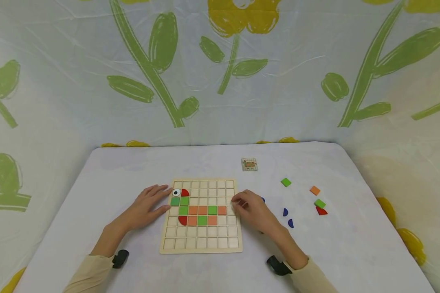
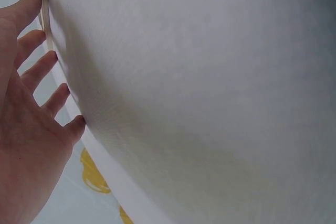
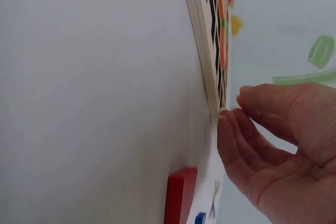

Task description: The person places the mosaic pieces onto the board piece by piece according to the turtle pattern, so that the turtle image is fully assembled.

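Note:
A wooden grid board (image 1: 201,250) lies on the table, with square cells. On it are a white eye tile (image 1: 176,193), a red rounded piece (image 1: 185,193) beside it, another red rounded piece (image 1: 182,220) lower down, and several green tiles (image 1: 202,220) and orange tiles (image 1: 222,210). My left hand (image 1: 145,207) rests at the board's left edge, fingers spread, fingertips touching the rim. At the right edge is my right hand (image 1: 254,211), fingers loosely bent. In the right wrist view its thumb and fingertips stand apart, with nothing visible between them.
Right of the board lie blue half-round pieces (image 1: 285,212), a green tile (image 1: 286,182), an orange tile (image 1: 315,190), and another green tile (image 1: 320,203) against a red piece (image 1: 321,211). A red block (image 3: 181,198) lies near my right wrist. Behind the board is a picture card (image 1: 249,164).

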